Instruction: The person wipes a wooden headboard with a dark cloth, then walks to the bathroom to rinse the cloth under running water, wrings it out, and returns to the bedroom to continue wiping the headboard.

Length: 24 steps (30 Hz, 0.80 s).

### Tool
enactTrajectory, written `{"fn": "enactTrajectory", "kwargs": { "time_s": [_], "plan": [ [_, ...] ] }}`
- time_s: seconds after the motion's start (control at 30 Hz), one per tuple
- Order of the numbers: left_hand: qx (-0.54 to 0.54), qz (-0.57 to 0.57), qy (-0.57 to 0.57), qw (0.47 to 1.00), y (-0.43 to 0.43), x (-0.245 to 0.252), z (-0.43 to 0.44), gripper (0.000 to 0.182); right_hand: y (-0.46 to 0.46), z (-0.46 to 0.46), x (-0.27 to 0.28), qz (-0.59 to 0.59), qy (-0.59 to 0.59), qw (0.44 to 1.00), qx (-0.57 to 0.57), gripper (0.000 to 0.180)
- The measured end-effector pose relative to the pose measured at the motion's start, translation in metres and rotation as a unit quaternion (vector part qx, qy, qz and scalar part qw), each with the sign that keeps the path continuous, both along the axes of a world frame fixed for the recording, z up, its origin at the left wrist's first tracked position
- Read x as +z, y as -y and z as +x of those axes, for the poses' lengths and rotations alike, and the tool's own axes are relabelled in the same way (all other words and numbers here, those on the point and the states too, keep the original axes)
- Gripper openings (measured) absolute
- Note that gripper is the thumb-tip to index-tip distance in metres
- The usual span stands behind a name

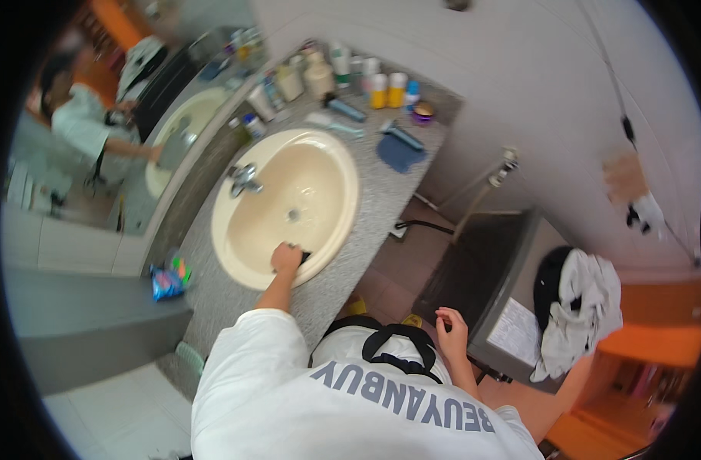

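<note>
My left hand (287, 257) is down inside the near side of a cream oval washbasin (350, 172), closed around a small black thing (305, 257). Most of that thing is hidden by the fingers, so its kind is unclear. A chrome mixer tap (246, 179) stands on the basin's left rim, and the round drain (293, 215) shows at the bottom with wet glints near it. To the right of my body, my right hand (453, 333) hangs in the air beside a dark grey appliance (506, 287). Its fingers are loosely curled and apart, with nothing seen in them.
Bottles and tubes (319, 75) line the back of the granite counter (373, 195). Hair brushes (345, 108) and a blue cloth or pad (400, 152) lie before them. A blue packet (166, 283) sits left. Light grey clothing (586, 305) drapes over the appliance. A mirror (132, 190) borders the left.
</note>
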<state>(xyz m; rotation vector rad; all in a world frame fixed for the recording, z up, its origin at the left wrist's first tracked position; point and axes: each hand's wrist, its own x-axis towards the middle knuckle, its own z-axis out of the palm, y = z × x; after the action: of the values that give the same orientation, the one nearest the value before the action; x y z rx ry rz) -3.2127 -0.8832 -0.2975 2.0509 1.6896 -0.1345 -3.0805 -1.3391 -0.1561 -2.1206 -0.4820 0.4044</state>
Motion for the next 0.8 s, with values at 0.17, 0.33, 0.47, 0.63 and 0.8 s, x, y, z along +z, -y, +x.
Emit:
{"fn": "enactTrajectory", "kwargs": {
  "time_s": [0.17, 0.33, 0.47, 0.63, 0.8],
  "plan": [
    [-0.102, 0.075, 0.071, 0.989, -0.031, -0.051, -0.053, 0.052, 0.066, -0.004, 0.010, -0.024, 0.005, 0.999, -0.048, 0.015],
    [0.270, -0.188, 0.459, 0.825, -0.015, 0.012, 0.014, 0.040, 0.168, -0.010, 0.009, -0.011, -0.021, 0.987, -0.160, 0.017],
    [0.109, -0.232, 0.588, 0.768, 0.022, 0.087, 0.103, 0.041, 0.217, -0.010, -0.001, 0.131, -0.109, 0.943, -0.285, 0.020],
    [-0.173, -0.498, 0.508, 0.682, 0.251, 0.253, 0.204, 0.040, 0.224, 0.006, 0.042, 0.427, -0.329, 0.787, -0.299, 0.038],
    [-0.507, -0.475, 0.362, 0.622, 0.475, 0.332, 0.220, 0.042, 0.217, -0.009, 0.106, 0.621, -0.418, 0.629, -0.211, 0.060]
  ]
}}
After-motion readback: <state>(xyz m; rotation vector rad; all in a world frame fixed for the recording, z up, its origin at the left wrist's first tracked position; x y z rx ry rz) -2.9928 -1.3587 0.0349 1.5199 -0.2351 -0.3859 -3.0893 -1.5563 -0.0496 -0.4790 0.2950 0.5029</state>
